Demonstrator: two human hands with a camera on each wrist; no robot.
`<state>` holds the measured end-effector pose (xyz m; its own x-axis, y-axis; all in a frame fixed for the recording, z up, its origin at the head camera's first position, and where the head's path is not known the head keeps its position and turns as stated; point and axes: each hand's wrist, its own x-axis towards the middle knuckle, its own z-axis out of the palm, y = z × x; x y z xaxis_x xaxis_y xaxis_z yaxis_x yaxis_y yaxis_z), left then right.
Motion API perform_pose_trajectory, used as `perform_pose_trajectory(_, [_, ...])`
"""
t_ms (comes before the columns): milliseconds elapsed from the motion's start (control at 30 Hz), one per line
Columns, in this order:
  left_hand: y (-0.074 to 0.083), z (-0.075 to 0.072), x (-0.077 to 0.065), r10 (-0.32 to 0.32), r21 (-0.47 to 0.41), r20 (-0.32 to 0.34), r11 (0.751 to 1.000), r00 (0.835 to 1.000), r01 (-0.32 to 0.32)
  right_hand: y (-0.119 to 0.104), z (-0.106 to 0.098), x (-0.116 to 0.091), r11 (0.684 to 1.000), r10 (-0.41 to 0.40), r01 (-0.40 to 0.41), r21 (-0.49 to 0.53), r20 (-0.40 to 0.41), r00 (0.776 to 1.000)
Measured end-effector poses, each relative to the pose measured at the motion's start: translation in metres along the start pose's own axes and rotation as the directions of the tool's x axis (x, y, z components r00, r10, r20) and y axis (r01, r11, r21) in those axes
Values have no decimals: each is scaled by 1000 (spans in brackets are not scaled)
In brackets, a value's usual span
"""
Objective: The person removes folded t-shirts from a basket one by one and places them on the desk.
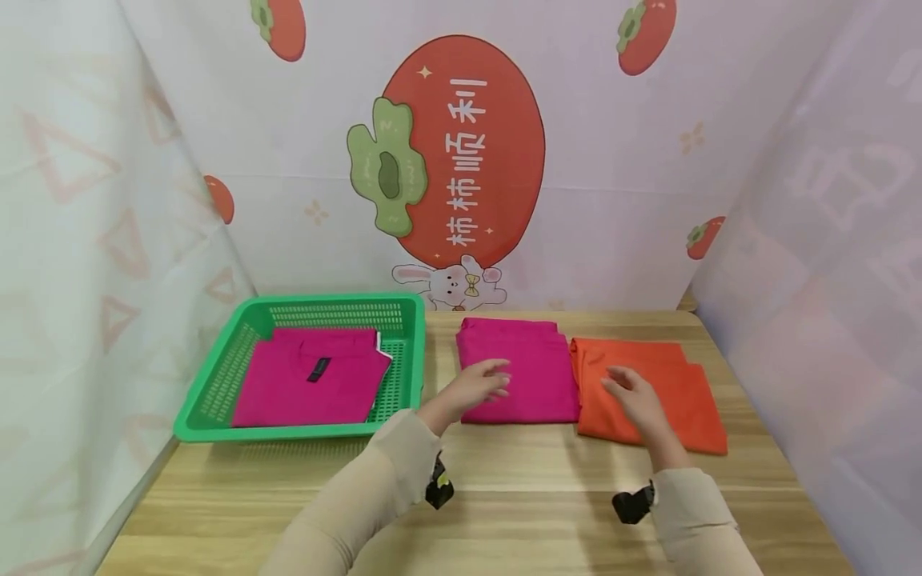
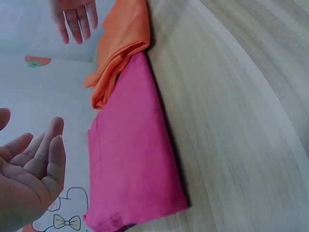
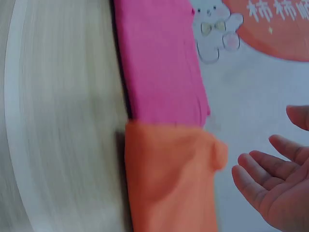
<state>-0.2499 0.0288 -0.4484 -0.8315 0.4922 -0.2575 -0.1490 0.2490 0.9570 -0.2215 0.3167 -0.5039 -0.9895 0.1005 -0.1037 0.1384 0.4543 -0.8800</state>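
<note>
A folded magenta garment (image 1: 529, 380) lies on the table, its right edge against a folded orange garment (image 1: 663, 392). My left hand (image 1: 475, 386) hovers over the left side of the magenta one, fingers relaxed and holding nothing. Over the orange cloth is my right hand (image 1: 637, 404), likewise holding nothing, its fingers loosely bent. In the left wrist view the left palm (image 2: 29, 179) stands apart from the magenta cloth (image 2: 133, 159). The right wrist view shows the right hand (image 3: 277, 183) beside the orange cloth (image 3: 171, 179), with a gap between.
At the left stands a green plastic basket (image 1: 302, 434) holding another folded magenta garment (image 1: 310, 392) with a dark label. The wooden table (image 1: 519, 512) is bounded by a patterned cloth backdrop (image 1: 612, 200) behind and hanging sheets on both sides.
</note>
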Motion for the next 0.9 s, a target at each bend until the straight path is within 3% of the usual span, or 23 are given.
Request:
perform_pose_trajectory(100, [0,-14,-10,20,-13,-5,1000,1000,-20,-40,17,-15,996,17,-23,83,73,997])
perform_pose_trajectory(233, [0,-33,-26,69,-4,-10,998,998,-69,-74,40,-27,981,-1,-26,190,139,990])
perform_pose_trajectory(400, [-3,-58,-47,137,-2,-32,991,990,-137,-87,70,-28,969,-7,-37,244,179,984])
perform_pose_trajectory(600, [-10,-82,-65,65,-38,-139,997,988,-71,-105,107,-31,941,-61,-15,339,215,975])
perform_pose_trajectory(900, [-23,-120,-98,68,-8,-198,997,978,-71,-140,154,-33,836,-165,-18,549,282,945])
